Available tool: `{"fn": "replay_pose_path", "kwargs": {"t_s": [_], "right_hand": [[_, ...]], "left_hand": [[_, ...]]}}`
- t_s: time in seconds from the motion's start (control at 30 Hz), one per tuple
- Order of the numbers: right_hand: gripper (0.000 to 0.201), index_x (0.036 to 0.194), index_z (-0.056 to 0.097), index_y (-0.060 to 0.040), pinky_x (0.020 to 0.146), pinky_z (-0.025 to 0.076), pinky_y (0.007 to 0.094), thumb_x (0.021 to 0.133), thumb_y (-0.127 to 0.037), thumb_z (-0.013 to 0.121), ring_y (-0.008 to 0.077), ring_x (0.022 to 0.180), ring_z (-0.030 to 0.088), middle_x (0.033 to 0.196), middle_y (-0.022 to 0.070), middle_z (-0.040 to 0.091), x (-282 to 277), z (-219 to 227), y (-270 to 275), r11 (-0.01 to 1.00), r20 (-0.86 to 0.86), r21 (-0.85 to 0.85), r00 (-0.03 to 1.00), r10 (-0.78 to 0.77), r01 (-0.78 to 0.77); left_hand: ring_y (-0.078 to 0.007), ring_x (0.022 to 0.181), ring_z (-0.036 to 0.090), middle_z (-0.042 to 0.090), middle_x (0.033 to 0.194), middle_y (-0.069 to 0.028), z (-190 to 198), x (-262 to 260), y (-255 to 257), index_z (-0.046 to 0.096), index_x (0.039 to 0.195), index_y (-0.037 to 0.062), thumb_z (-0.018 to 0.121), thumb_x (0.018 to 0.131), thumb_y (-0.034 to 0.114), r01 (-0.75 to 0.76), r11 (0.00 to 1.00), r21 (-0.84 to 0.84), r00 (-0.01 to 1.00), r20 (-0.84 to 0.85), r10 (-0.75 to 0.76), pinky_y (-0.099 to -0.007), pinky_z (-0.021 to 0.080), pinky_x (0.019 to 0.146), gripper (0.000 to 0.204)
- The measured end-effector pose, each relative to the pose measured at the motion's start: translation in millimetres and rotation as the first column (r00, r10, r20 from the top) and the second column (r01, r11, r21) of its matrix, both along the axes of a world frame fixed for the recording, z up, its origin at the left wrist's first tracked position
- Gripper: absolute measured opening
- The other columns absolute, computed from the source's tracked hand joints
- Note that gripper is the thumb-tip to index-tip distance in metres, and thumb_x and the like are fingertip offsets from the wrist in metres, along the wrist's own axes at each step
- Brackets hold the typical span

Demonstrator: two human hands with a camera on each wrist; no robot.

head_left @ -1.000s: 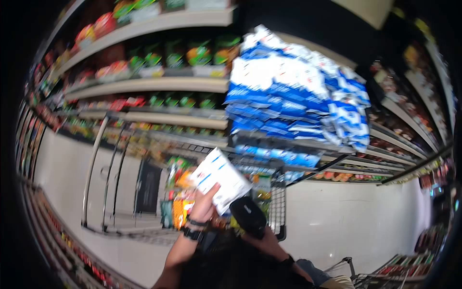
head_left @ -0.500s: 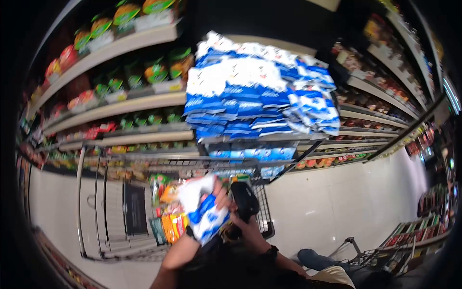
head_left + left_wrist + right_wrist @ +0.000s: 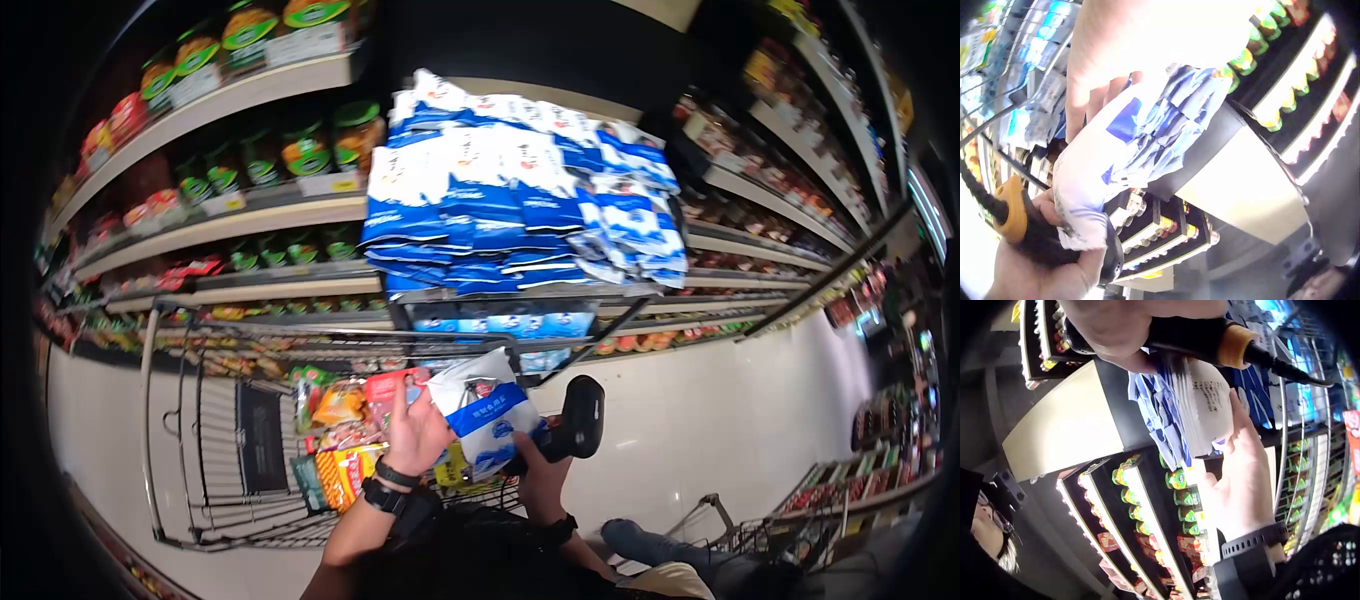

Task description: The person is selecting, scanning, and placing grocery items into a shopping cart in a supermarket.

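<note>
A white and blue bag (image 3: 490, 415) is between the hands, above the cart. My left hand (image 3: 415, 435) has its fingers extended at the bag's left side; in the left wrist view the left hand (image 3: 1122, 47) lies along the bag (image 3: 1082, 178). The right hand (image 3: 543, 482) grips a black handheld device (image 3: 582, 412), its thumb on the bag's lower right corner. An orange collar and a cable show on the device (image 3: 1038, 240) in the left wrist view. Printed dark text faces the right wrist camera on the bag (image 3: 1213, 412).
Stacked blue and white bags (image 3: 470, 205) fill a display ahead. Below the hands, a wire cart (image 3: 215, 405) holds several colourful packets (image 3: 345, 405). Jar shelves (image 3: 280, 210) stand at left. Another person's leg (image 3: 650, 545) and a second cart (image 3: 840, 510) are at lower right.
The bag has turned and moved right from the left hand's grip, with the right thumb now on it. The left fingers have straightened. The device has shifted right of the bag, and the head view has swung right.
</note>
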State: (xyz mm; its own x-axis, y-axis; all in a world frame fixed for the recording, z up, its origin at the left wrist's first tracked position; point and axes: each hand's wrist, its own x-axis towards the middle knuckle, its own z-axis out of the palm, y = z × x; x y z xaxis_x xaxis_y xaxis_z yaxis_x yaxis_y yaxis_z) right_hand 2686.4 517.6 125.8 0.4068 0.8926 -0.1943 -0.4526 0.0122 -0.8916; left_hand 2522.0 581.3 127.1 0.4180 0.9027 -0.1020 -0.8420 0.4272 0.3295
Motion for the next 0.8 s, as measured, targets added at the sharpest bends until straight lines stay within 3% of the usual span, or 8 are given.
{"fn": "replay_pose_path", "kwargs": {"t_s": [0.07, 0.13, 0.2, 0.3, 0.5, 0.67, 0.77, 0.8], "right_hand": [[0.044, 0.109, 0.045, -0.0044, 0.071, 0.049, 0.0274, 0.074, -0.003, 0.071, 0.0122, 0.083, 0.056, 0.093, 0.0047, 0.054, 9, -5, 3, 0.999, 0.168, 0.031, 0.986, 0.002, -0.007], [0.047, 0.111, 0.043, -0.0049, 0.073, 0.049, 0.0281, 0.073, 0.000, 0.070, 0.0132, 0.084, 0.057, 0.094, 0.0057, 0.054, 10, 5, 6, 0.998, 0.245, 0.056, 0.969, -0.018, 0.004], [0.049, 0.115, 0.042, -0.0041, 0.075, 0.049, 0.0276, 0.074, 0.000, 0.069, 0.0130, 0.086, 0.057, 0.096, 0.0060, 0.054, 16, 23, 4, 1.000, 0.309, 0.006, 0.951, 0.027, -0.030], [0.049, 0.117, 0.042, -0.0029, 0.088, 0.042, 0.0297, 0.076, 0.001, 0.067, 0.0146, 0.099, 0.051, 0.105, 0.0054, 0.050, 35, 35, 16, 0.948, 0.364, 0.316, 0.917, -0.163, 0.043], [0.050, 0.124, 0.039, -0.0015, 0.090, 0.042, 0.0317, 0.079, 0.004, 0.060, 0.0176, 0.102, 0.052, 0.113, 0.0081, 0.049, 75, 129, 93, 0.758, -0.155, 0.531, 0.923, -0.351, 0.378], [0.042, 0.115, 0.045, -0.0006, 0.081, 0.045, 0.0291, 0.078, 0.000, 0.065, 0.0159, 0.093, 0.054, 0.107, 0.0077, 0.052, 121, 161, 180, 0.758, -0.197, 0.528, 0.924, -0.328, 0.382], [0.042, 0.111, 0.047, -0.0038, 0.067, 0.050, 0.0273, 0.075, 0.000, 0.068, 0.0158, 0.086, 0.055, 0.102, 0.0058, 0.051, 126, 158, 210, 0.849, -0.091, 0.414, 0.943, -0.320, 0.328], [0.042, 0.111, 0.047, -0.0041, 0.065, 0.051, 0.0274, 0.075, 0.000, 0.068, 0.0155, 0.085, 0.055, 0.101, 0.0060, 0.051, 129, 149, 222, 0.885, -0.013, 0.378, 0.958, -0.287, 0.271]], "left_hand": [[-0.0258, 0.118, 0.046, 0.046, 0.129, -0.0102, -10, 12, -2, 0.035, 0.132, 0.0049, 0.028, 0.097, 0.037, 0.090, 0.996, 0.011, 0.994, 0.062, -0.091, -0.0374, 0.034, 0.100, 0.047], [-0.0226, 0.118, 0.046, 0.045, 0.130, -0.0088, -7, 28, -1, 0.034, 0.133, 0.0069, 0.039, 0.096, 0.017, 0.022, 0.998, 0.065, 0.963, -0.270, -0.004, -0.0350, 0.036, 0.099, 0.039], [-0.0209, 0.118, 0.046, 0.045, 0.129, -0.0081, 10, 43, 14, 0.033, 0.134, 0.0068, 0.042, 0.093, 0.010, 0.025, 0.993, 0.115, 0.955, -0.295, 0.010, -0.0339, 0.037, 0.099, 0.041], [-0.0172, 0.114, 0.048, 0.048, 0.125, -0.0065, 64, 59, 43, 0.034, 0.132, 0.0060, 0.045, 0.092, 0.005, 0.050, 0.971, 0.236, 0.964, -0.267, 0.015, -0.0316, 0.040, 0.096, 0.042], [-0.0100, 0.086, 0.061, 0.060, 0.103, -0.0057, 190, 107, 124, 0.043, 0.121, 0.0048, 0.052, 0.090, 0.014, 0.190, 0.873, 0.448, 0.897, -0.440, 0.030, -0.0279, 0.050, 0.076, 0.033], [-0.0077, 0.074, 0.057, 0.062, 0.081, -0.0009, 252, 131, 211, 0.060, 0.089, 0.0068, 0.063, 0.082, 0.018, 0.294, 0.778, 0.555, 0.607, -0.737, 0.296, -0.0257, 0.044, 0.068, 0.014], [-0.0115, 0.076, 0.057, 0.061, 0.081, -0.0058, 243, 137, 264, 0.057, 0.095, 0.0041, 0.064, 0.079, 0.016, 0.310, 0.824, 0.475, 0.450, -0.836, 0.313, -0.0297, 0.045, 0.074, 0.021], [-0.0154, 0.077, 0.059, 0.061, 0.082, -0.0090, 224, 137, 291, 0.054, 0.099, 0.0011, 0.064, 0.078, 0.014, 0.306, 0.807, 0.504, 0.280, -0.858, 0.430, -0.0323, 0.047, 0.074, 0.027]]}}
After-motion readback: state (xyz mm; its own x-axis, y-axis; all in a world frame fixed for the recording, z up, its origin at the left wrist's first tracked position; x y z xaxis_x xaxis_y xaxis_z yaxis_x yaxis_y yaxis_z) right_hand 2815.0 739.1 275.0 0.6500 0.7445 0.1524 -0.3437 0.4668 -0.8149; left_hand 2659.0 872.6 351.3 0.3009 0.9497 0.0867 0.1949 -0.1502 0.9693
